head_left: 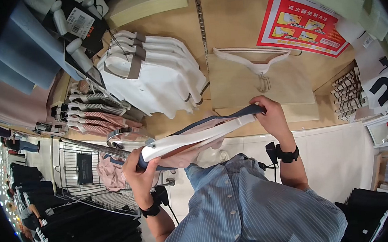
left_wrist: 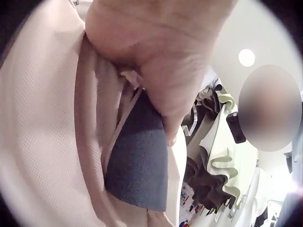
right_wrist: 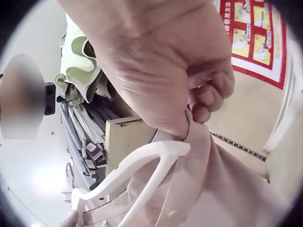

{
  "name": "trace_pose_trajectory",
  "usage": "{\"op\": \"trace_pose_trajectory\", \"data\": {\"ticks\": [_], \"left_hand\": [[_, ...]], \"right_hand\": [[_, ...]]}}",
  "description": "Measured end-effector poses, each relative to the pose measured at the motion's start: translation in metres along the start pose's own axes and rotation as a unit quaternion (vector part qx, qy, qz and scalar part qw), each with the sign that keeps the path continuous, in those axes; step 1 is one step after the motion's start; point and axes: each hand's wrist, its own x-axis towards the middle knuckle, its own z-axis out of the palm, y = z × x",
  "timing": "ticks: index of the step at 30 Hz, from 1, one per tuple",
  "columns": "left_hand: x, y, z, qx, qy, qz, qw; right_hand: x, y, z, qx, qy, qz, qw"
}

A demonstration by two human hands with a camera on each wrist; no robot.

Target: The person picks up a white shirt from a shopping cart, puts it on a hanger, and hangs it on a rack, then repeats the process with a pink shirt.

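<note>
A pink garment (head_left: pixel 214 143) with a dark navy band (head_left: pixel 217 119) is stretched between my two hands in front of my body. Along it lies a white clothes hanger (head_left: pixel 195 138). My left hand (head_left: pixel 139 180) grips the hanger's left end together with the cloth, thumb on the near side. In the left wrist view the navy band (left_wrist: pixel 139 161) hangs beneath that palm. My right hand (head_left: pixel 273 115) pinches the garment's edge beside the hanger's other end. The right wrist view shows the hanger arm (right_wrist: pixel 137 158) lying against the pink cloth (right_wrist: pixel 236 187), below curled fingers.
White shirts (head_left: pixel 153 74) hang ahead on the left, striped clothes (head_left: pixel 98 111) below them. Another white hanger (head_left: pixel 256 62) lies on a pale board. A red and white poster (head_left: pixel 303 19) is at the upper right. A wire shopping cart (head_left: pixel 71 171) with pink clothing stands at my left.
</note>
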Motion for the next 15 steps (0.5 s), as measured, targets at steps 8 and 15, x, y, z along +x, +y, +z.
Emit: {"op": "trace_pose_trajectory", "data": {"ticks": [8,15], "left_hand": [[-0.004,-0.001,-0.004,0.011,-0.019,0.008,1.000],[-0.004,0.019,0.029,0.107,-0.021,0.020,0.994]], "right_hand": [[-0.003,0.003,-0.007,-0.087,-0.020,-0.090,0.992],[-0.034,-0.064,0.002,0.017,-0.132,-0.015,0.991]]}}
